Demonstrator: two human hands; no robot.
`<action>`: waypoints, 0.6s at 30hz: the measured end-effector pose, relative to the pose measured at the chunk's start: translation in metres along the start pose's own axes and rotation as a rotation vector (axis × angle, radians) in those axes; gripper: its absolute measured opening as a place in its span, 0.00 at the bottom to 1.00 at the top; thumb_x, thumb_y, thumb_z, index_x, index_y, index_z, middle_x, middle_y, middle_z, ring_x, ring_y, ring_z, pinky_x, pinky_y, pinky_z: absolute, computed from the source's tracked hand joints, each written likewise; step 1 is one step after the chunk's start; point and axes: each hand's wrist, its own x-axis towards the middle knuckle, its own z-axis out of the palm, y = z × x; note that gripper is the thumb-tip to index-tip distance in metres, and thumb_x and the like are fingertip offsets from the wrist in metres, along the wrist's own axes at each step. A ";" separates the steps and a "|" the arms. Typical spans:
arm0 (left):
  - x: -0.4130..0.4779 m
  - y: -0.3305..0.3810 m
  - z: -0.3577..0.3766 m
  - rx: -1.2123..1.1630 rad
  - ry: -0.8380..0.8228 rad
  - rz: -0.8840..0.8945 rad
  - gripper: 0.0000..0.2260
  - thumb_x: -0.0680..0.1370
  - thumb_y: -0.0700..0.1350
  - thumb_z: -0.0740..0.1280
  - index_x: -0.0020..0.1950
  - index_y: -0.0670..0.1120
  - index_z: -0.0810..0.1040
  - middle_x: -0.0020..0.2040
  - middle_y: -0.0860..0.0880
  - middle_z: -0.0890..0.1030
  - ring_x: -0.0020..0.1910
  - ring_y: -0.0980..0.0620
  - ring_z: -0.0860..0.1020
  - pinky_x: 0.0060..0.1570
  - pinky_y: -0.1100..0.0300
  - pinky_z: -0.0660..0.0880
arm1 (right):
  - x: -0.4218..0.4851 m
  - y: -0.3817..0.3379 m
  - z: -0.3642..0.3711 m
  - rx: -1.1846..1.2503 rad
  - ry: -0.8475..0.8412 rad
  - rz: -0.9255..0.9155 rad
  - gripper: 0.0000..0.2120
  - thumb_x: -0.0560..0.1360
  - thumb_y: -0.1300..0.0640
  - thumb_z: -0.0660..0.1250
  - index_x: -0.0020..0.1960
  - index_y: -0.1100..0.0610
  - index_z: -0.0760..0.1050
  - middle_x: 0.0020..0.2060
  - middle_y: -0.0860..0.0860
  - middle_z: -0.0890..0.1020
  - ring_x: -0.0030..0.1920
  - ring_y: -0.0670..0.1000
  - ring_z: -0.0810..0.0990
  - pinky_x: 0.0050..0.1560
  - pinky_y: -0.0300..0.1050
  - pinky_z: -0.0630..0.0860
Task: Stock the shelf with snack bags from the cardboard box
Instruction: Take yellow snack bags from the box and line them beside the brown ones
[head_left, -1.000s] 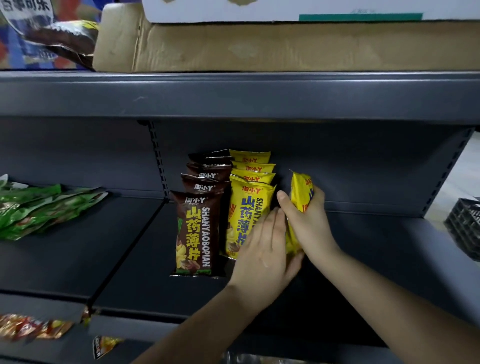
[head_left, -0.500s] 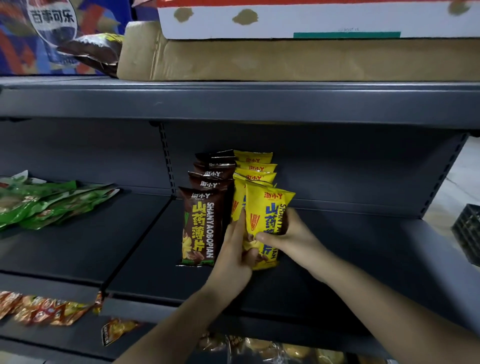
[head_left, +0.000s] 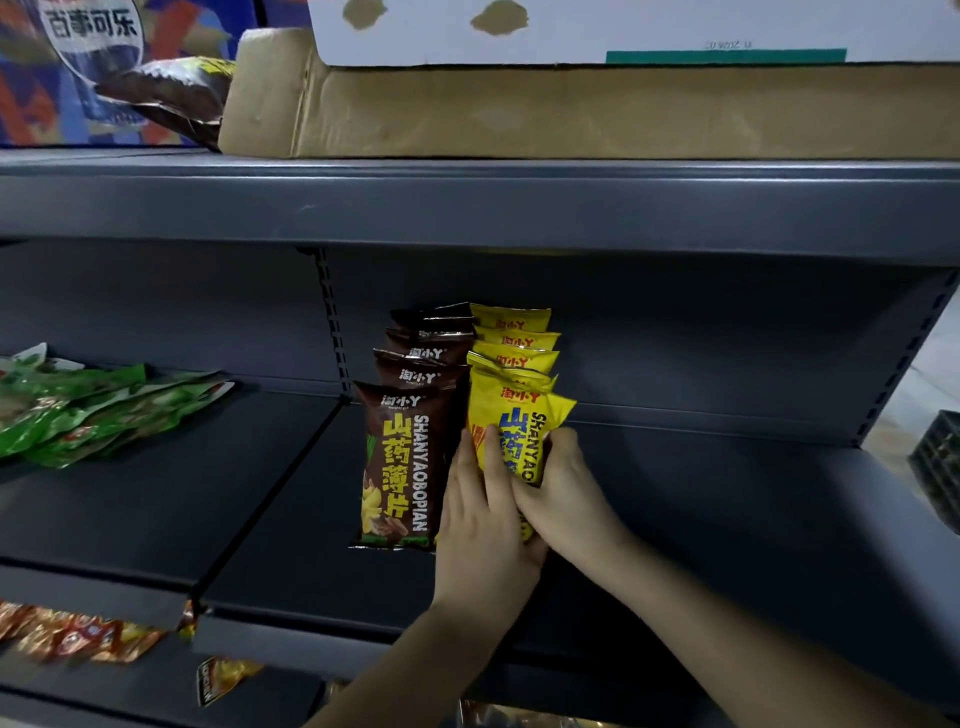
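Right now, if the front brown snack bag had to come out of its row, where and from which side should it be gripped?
Probably best to pinch the front brown snack bag at its flat top seal, coming from the front-left. It stands upright heading its row; its left edge faces bare shelf, while the left hand and the front yellow snack bag crowd its right edge.

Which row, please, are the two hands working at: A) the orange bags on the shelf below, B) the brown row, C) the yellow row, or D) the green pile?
C: the right hand grips and the left hand presses a yellow bag at the front of the yellow row.
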 end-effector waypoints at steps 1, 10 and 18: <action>0.001 -0.002 0.003 -0.014 0.005 -0.006 0.46 0.69 0.53 0.71 0.76 0.43 0.46 0.72 0.38 0.60 0.71 0.40 0.64 0.67 0.48 0.67 | 0.000 0.002 0.000 -0.020 -0.017 -0.019 0.21 0.73 0.47 0.70 0.58 0.57 0.68 0.51 0.49 0.72 0.48 0.40 0.73 0.46 0.25 0.70; 0.008 -0.007 0.016 -0.002 0.040 -0.079 0.57 0.55 0.53 0.80 0.74 0.39 0.53 0.61 0.35 0.70 0.56 0.36 0.76 0.55 0.47 0.75 | 0.023 -0.009 -0.015 -0.010 0.154 -0.105 0.16 0.82 0.49 0.54 0.52 0.60 0.73 0.47 0.53 0.76 0.47 0.48 0.75 0.48 0.41 0.68; 0.006 -0.006 0.018 0.001 0.030 -0.098 0.59 0.54 0.53 0.81 0.75 0.41 0.51 0.62 0.38 0.68 0.59 0.38 0.75 0.58 0.49 0.74 | 0.040 -0.008 -0.015 0.144 0.077 -0.078 0.16 0.82 0.50 0.54 0.51 0.59 0.75 0.46 0.57 0.80 0.48 0.56 0.80 0.51 0.55 0.77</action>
